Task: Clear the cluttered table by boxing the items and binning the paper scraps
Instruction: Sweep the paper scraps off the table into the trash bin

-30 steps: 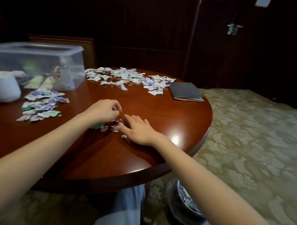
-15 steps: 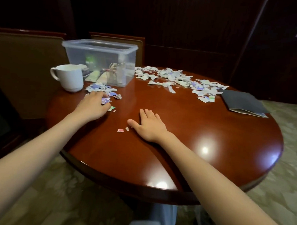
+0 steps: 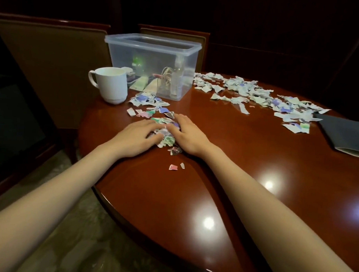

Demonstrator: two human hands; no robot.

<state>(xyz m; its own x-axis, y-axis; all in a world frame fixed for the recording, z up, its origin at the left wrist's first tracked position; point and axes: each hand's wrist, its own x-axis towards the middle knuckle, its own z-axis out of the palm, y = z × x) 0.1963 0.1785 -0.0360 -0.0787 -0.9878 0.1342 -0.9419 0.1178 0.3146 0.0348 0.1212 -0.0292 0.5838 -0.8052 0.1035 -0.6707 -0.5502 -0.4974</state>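
- a small heap of paper scraps point(image 3: 166, 135) sits on the round brown worktop point(image 3: 234, 168), squeezed between both hands.
- the left hand point(image 3: 137, 135) and the right hand point(image 3: 188, 134) lie flat with loose fingers and press the heap from each side.
- two tiny bits point(image 3: 176, 167) lie nearby.
- more scraps point(image 3: 147, 100) lie by the clear box point(image 3: 152, 59) and the white cup point(image 3: 113, 84).
- a long spread of scraps point(image 3: 247, 93) reaches a dark folder point(image 3: 345, 137).

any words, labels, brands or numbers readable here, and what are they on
No text can be read anywhere in this view.
paper scraps: coloured print, too small and blurred to read.
white mug: plain, no marking seen.
clear box: no label visible; the items inside are too hazy to read.
dark folder: no lettering visible.
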